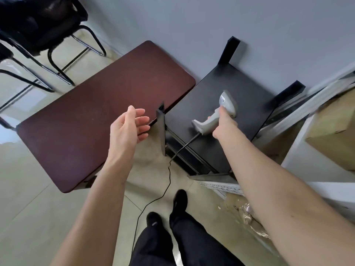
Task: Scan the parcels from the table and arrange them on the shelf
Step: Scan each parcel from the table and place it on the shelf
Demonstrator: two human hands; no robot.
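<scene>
Looking down from the head view, the right hand [221,122] sits just right of centre, its fingers wrapped round the grip of a white barcode scanner [215,117], thumb lying along the top of the handle. The scanner's head rests on the top of a black shelf unit [196,108], at about 1 o'clock from the middle of the picture, and its black cable [165,189] trails off the shelf edge toward 6 o'clock across the tiled floor [25,208].

The left hand [127,129] hovers at roughly 9 o'clock from the scanner, near it but apart, palm turned up and inward, fingers spread and relaxed, gripping nothing. It hangs over the near right corner of the dark red worktop [92,112], which stretches toward 10 o'clock.

A cardboard parcel [332,131] lies in a pale metal rack [299,150] at 3 o'clock, well apart from both hands, to the right of the right forearm. Crumpled clear plastic wrap [247,215] lies low on that rack at 5 o'clock.

Black chairs [38,25] stand at 11 o'clock. The person's dark trousers and shoes [179,200] show at 6 o'clock.
</scene>
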